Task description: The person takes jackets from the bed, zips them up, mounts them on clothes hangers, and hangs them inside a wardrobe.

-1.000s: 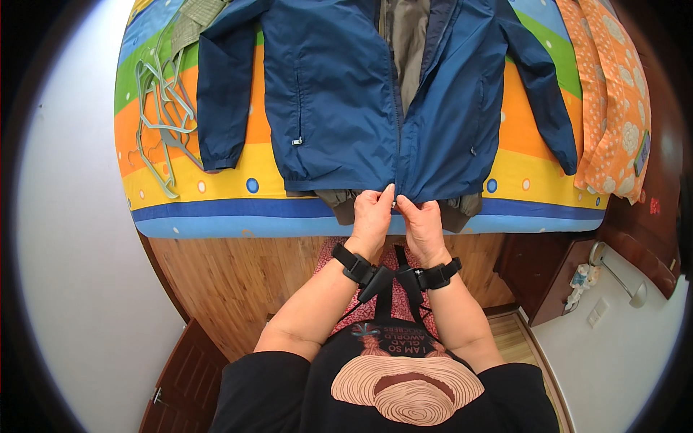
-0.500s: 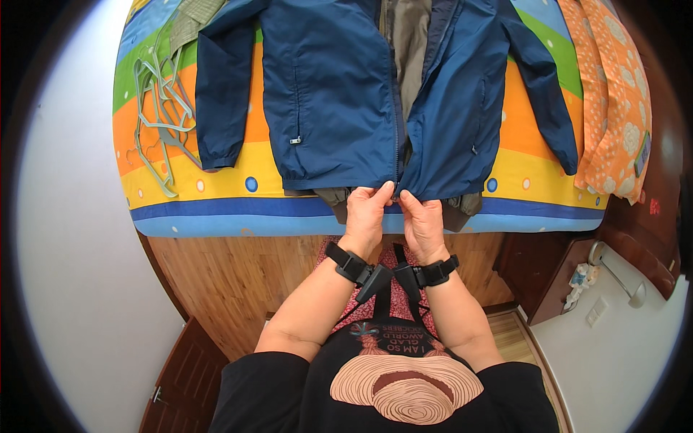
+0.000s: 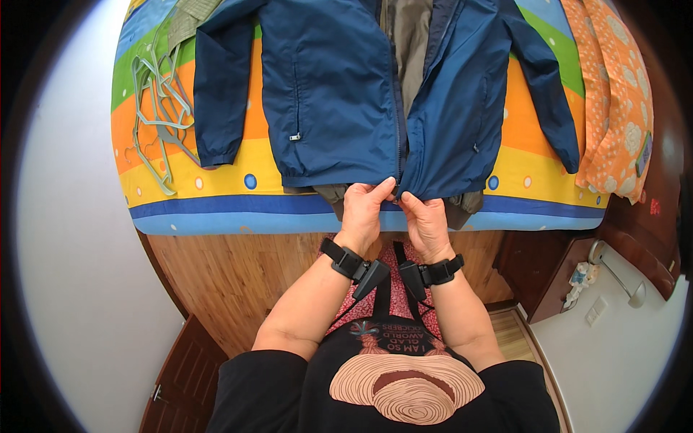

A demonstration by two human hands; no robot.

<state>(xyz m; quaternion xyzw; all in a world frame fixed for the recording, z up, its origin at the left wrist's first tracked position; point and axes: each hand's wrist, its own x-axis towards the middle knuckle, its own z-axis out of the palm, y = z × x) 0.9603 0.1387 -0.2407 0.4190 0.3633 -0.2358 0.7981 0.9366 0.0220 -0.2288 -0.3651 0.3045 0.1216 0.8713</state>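
Note:
A blue zip jacket (image 3: 332, 108) with a grey-brown lining lies front up on the bed, its sleeves spread to both sides. The front hangs unzipped, the two edges meeting only near the hem. My left hand (image 3: 363, 209) pinches the bottom corner of the left front edge between thumb and fingers. Close beside it, my right hand (image 3: 427, 219) pinches the bottom corner of the right front edge. The zip ends lie between my fingertips, too small and covered to tell whether they are joined. Grey-brown lining cloth pokes out below the hem on both sides.
Several pale green hangers (image 3: 160, 119) lie tangled on the striped bedspread (image 3: 289, 208) at the left, by a green checked cloth (image 3: 191, 22). Orange patterned fabric (image 3: 613, 101) is at the right edge. A dark wooden cabinet (image 3: 538, 270) stands beside the bed, near a lamp (image 3: 635, 292).
Both hands still pinch the hem corners. They have parted very slightly, the left wrist shifting a little left and the right a little right. The jacket has barely moved.

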